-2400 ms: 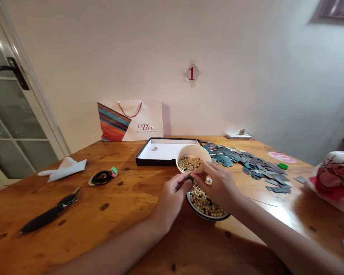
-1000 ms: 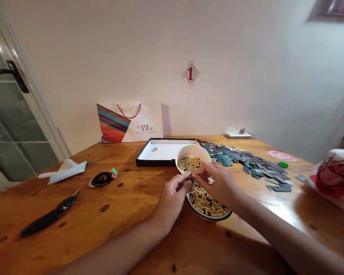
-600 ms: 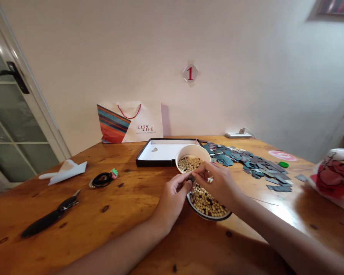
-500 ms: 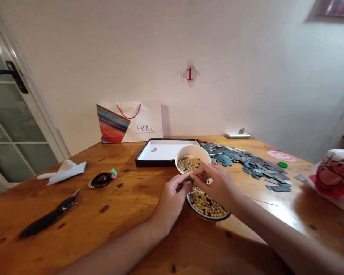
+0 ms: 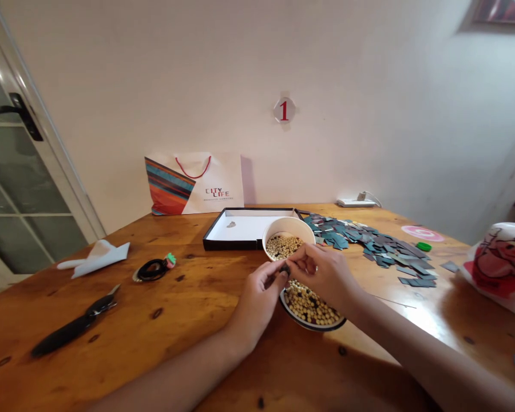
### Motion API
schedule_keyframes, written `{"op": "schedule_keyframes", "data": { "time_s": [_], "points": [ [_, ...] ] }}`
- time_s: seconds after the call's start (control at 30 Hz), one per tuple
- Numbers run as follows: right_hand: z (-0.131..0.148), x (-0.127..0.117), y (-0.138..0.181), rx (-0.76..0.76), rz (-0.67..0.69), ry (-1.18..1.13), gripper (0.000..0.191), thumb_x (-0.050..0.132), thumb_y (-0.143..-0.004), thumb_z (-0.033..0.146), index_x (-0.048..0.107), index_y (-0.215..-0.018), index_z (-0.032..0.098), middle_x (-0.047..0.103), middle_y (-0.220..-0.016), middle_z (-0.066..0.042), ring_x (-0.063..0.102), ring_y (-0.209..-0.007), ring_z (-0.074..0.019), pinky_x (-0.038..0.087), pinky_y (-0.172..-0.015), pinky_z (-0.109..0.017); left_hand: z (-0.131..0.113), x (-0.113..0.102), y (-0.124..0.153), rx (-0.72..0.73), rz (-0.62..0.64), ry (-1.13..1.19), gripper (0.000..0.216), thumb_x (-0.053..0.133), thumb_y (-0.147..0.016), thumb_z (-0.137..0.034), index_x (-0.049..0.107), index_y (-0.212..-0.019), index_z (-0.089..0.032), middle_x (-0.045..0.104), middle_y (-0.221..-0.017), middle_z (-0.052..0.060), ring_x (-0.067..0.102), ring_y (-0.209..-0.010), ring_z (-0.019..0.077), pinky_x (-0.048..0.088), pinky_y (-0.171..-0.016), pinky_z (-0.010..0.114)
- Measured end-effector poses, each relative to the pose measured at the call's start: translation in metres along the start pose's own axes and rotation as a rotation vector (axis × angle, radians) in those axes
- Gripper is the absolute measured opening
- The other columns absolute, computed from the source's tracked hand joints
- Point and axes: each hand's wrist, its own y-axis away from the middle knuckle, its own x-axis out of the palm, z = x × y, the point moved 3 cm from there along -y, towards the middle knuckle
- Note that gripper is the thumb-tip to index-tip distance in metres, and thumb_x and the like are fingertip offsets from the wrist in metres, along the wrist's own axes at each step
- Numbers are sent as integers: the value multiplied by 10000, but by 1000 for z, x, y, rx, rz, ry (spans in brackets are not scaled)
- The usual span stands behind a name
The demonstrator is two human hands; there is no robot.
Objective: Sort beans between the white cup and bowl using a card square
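Dark-grey piece (image 5: 285, 269) (one), two hands (image 5: 258, 293).

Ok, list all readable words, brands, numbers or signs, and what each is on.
"CITY LIFE": paper bag; the line beneath is too small to read.
"1": round sign on the wall.
Pink disc on the table: mark too blurred to read.
White-and-red package: no legible words.
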Motion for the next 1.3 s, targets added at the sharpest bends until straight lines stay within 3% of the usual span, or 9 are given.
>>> {"op": "schedule_keyframes", "data": {
  "time_s": [0.6, 0.8, 0.97, 1.3],
  "points": [
    [-1, 2, 0, 19, -3, 13, 62, 534, -721, 247, 564, -710, 193, 506, -541, 41, 439, -482, -81, 304, -479, -195, 0, 0, 0, -9, -2, -17, 336, 546, -749, -272, 600, -1065, -175, 632, -1054, 74, 543, -987, 211, 395, -865, 309],
    [-19, -8, -6, 137, -107, -237, 108, 536, -724, 274, 550, -680, 177, 497, -520, 33, 426, -469, -75, 339, -449, -198, -1, -1, -2, -38, -44, -16, 306, 560, -728, -252, 618, -1014, -159, 658, -968, 64, 571, -885, 192, 426, -803, 297],
    [-41, -18, -10, 246, -177, -409, 164, 550, -729, 328, 550, -724, 165, 601, -668, -27, 522, -548, -93, 438, -487, -214, -1, -2, -3, -54, -62, 18, 292, 558, -727, -270, 602, -992, -154, 650, -836, 41, 575, -827, 176, 433, -777, 297],
    [-46, -19, -11, 167, -140, -389, 183, 537, -750, 288, 570, -891, 177, 545, -750, -23, 519, -659, -109, 455, -464, -185, -2, -5, -4, -9, -67, 21, 244, 554, -737, -262, 540, -966, -181, 531, -703, -32, 558, -740, 119, 424, -760, 257]
  ]
}}
